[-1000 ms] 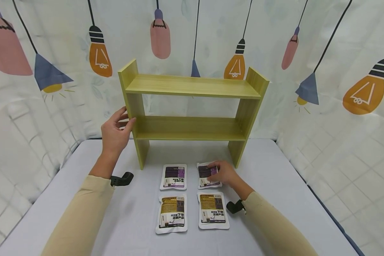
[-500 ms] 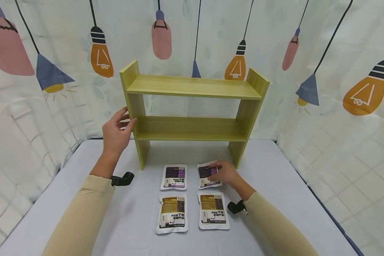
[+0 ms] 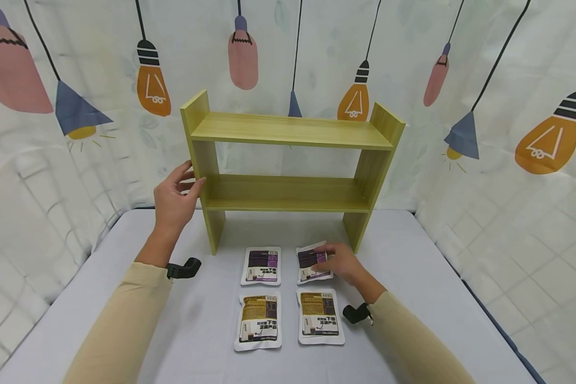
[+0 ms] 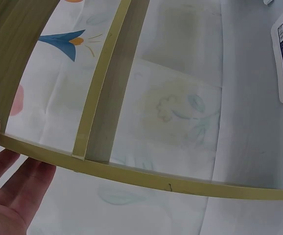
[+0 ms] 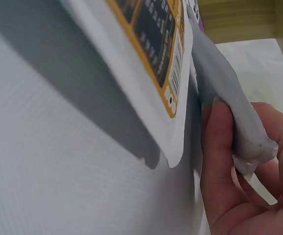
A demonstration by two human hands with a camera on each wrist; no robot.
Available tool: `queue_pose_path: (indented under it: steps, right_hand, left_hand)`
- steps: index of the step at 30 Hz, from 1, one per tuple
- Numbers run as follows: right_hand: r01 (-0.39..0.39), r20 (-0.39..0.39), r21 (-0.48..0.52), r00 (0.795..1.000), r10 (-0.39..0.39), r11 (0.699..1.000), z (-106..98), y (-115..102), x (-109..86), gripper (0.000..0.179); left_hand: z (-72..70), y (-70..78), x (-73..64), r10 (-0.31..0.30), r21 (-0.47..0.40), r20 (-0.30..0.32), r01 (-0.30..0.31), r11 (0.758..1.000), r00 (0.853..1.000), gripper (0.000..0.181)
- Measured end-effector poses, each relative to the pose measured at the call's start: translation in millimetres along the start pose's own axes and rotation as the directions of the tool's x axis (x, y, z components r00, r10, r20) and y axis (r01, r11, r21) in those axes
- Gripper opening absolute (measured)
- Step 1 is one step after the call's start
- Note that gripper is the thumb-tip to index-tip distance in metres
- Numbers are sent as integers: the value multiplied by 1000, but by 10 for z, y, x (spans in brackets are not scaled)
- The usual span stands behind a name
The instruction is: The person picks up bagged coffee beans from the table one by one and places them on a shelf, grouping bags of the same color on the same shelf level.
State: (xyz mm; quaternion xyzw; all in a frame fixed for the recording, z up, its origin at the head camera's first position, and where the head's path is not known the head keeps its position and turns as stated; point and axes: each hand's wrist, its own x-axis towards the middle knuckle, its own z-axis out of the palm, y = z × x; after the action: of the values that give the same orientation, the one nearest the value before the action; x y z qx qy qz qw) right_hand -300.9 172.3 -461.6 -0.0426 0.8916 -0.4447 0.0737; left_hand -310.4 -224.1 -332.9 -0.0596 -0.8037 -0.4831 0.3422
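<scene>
A light-wood two-tier shelf stands at the back of the table. My left hand grips its left side panel, thumb on the front edge and fingers on the outer side. Nearer me, my right hand pinches the right edge of a white pouch with a purple-and-black label. In the right wrist view the pouch's side bulges between thumb and fingers. A matching purple-label pouch lies to its left. Two brown-label pouches, one left and one right, lie closer to me.
The table has a white cover. Behind and beside it hang white cloth walls printed with lamps and bulbs. A black wrist camera sits on the left forearm, another on the right.
The head view has shifted very slightly. Both hands, the shelf and the pouches otherwise keep their places.
</scene>
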Motion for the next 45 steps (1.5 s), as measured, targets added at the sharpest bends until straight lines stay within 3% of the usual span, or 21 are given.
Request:
queue_pose_path:
  steps: [19,45]
  right_hand:
    - [7,-19,74,1000,-5,997,-69,45,-47,53]
    - [-5,-17,106,1000,7,994,-196,-89,-181,56]
  left_hand:
    - [-9,19,2,12,-6,4,-12,1000,1000,50]
    - [-18,40,1,9,18,12,-9,1000,1000,51]
